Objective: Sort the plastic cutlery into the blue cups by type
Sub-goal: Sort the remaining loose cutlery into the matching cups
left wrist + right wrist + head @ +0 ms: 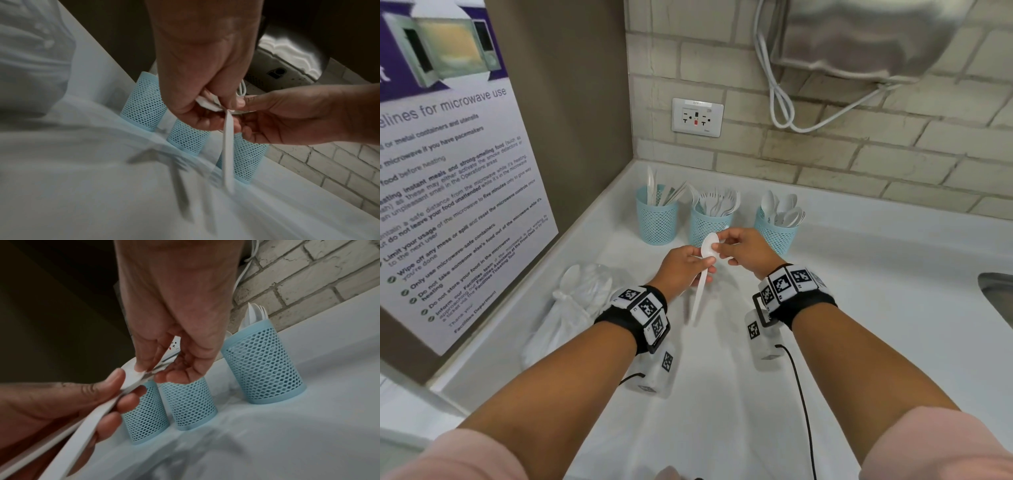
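Wall poster (448,164) reading "for microwave use", beside blue cups (656,219).

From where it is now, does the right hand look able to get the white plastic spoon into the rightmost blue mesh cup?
Probably yes: the right hand pinches the spoon's bowl just in front of that cup, nothing between.

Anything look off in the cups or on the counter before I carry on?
Nothing stands out. The three cups stand upright holding knives, forks and spoons apart. Both hands hold one spoon; a tied bag lies left.
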Motion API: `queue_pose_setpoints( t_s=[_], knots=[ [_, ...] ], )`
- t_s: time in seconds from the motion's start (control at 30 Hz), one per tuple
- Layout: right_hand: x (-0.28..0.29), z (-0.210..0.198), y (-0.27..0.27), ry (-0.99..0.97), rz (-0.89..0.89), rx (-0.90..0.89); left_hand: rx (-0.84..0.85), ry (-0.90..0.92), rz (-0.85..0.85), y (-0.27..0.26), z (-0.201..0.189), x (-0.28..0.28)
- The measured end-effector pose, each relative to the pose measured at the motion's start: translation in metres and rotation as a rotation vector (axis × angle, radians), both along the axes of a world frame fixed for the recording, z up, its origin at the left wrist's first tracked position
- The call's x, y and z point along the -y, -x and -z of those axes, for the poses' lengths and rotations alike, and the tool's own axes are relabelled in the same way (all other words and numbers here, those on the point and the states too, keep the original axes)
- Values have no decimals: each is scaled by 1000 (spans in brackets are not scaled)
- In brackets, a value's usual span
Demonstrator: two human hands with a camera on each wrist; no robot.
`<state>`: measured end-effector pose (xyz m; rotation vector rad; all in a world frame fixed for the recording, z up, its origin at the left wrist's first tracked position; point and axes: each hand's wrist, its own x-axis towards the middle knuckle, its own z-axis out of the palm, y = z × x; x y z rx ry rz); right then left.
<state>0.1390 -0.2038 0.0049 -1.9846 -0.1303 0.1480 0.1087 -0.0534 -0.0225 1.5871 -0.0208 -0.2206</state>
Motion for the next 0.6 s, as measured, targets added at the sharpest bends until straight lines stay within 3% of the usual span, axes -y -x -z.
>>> queue_pose_setpoints(
  t_s=[0.17,0.33,0.6],
  knots=[
    [-10,2,-3,-15,70,38,-25,75,-19,-1,0,-5],
    [-14,-1,-12,17,169,57,-45,153,-162,-8,-4,-10],
    [1,-17,-23,-202,389,86,-70,148,-196,-25,-17,-12]
  ],
)
